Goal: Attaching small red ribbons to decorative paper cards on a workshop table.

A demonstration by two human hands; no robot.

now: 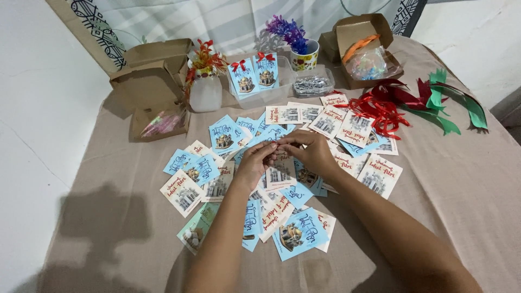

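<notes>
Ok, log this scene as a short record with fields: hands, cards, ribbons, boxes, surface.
left hand: fingertips pinched against the right hand's, over the cards; what they pinch is too small to tell
right hand: meets the left hand above a white card
cards: blue and white printed ones, scattered and overlapping in the table's middle
finished cards: two blue, each with a red bow, upright at the back
ribbons: red ribbon pile, green strips beside it
boxes: open cardboard boxes at left and back right
surface: beige tablecloth
</notes>
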